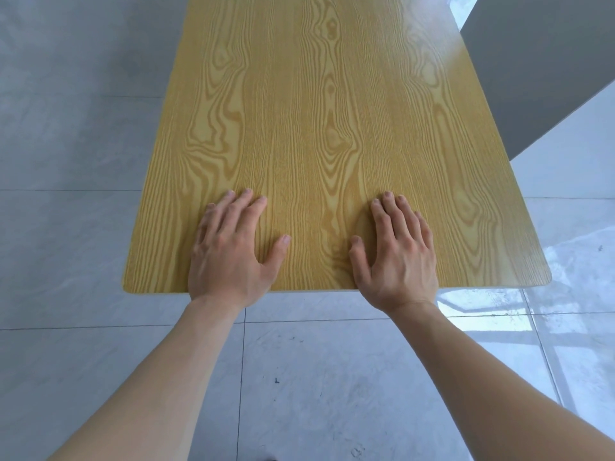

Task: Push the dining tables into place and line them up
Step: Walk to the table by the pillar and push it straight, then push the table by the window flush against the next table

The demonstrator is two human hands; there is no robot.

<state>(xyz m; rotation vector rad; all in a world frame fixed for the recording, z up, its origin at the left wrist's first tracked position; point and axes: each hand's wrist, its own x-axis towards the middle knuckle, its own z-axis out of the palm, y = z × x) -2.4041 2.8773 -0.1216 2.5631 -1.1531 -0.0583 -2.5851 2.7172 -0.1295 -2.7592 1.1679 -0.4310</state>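
**Both palms flat at the near edge, bench running straight away from them**

One dining bench [319, 128] with a yellow wood-grain top is seen standing on a pale tiled floor [83, 227]. Its long axis runs directly away from the person, the near short edge lying just in front of the wrists and the far end passing out of the top of the view.

The left hand [229, 251] and the right hand [397, 254] are both laid palm down on the top beside that near edge, fingers spread and pointing along the grain. Nothing is clamped: each grip is open and flat, pressed on the surface rather than curled round the edge. The hands are set about evenly either side of the centre line, so neither is nearer to the work than the other.

The coming move is judged to be a straight push forward along the long axis. With flat palms, only friction carries the push, and slipping is a risk. An uneven push would be expected to swing the bench off line.

A grey wall [539, 78] lies close beside the right far edge. No second bench is in view, so how far the lining-up has got cannot be told.
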